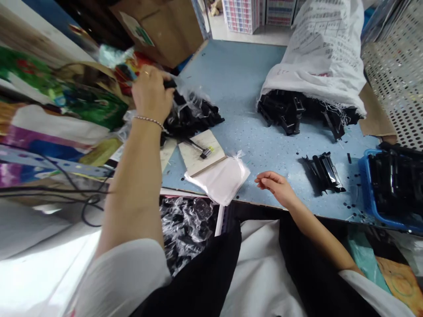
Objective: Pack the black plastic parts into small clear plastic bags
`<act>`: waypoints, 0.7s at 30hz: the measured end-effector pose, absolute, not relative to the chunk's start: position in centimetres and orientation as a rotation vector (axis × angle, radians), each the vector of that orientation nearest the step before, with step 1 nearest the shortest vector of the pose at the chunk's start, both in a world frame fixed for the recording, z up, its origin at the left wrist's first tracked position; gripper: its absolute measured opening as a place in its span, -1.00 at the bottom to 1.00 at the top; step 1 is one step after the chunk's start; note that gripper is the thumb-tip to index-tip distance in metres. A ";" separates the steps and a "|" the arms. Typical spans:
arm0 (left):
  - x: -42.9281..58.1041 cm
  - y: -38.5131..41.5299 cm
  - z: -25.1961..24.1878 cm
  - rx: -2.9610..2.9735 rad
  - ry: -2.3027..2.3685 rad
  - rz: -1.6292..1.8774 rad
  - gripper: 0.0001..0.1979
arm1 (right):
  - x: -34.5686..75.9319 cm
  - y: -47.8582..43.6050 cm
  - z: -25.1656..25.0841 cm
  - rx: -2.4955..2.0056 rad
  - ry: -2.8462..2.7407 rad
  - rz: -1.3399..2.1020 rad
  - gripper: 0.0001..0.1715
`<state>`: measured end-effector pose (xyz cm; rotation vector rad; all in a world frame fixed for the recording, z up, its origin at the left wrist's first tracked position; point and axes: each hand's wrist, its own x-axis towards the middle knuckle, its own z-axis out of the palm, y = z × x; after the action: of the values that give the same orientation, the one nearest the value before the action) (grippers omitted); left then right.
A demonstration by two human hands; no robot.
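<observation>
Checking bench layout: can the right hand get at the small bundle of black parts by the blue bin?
Probably yes: only bare tabletop lies between the right hand and the bundle.

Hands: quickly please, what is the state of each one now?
Left hand: closed on a small black plastic part.
Right hand: open, holding nothing, at the pale blue table edge.

Two hands work here, one left hand and one right hand. I count four lots of black parts: one heap, one spill, one small bundle, one basketful. One white sack, one blue basket, one stack of clear bags, one marker on one cardboard sheet.
</observation>
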<state>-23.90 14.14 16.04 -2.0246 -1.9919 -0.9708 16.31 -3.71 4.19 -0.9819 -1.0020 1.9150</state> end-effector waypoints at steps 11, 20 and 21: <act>-24.4 12.9 8.2 -2.202 -2.119 -0.694 -0.56 | 28.4 -2.8 6.3 -1.455 -1.733 1.098 -0.69; -15.2 4.7 6.0 -2.489 -1.946 -0.498 -0.57 | 29.9 0.6 5.7 -1.953 -2.440 0.001 -0.37; -13.6 2.5 5.7 -2.521 -1.965 -0.394 -0.56 | 29.1 0.2 5.5 -1.849 -2.524 0.024 -0.39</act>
<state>-13.62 2.54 5.72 -2.5211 -1.9654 -0.3936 29.13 0.15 5.48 -1.8493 -2.5241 0.0240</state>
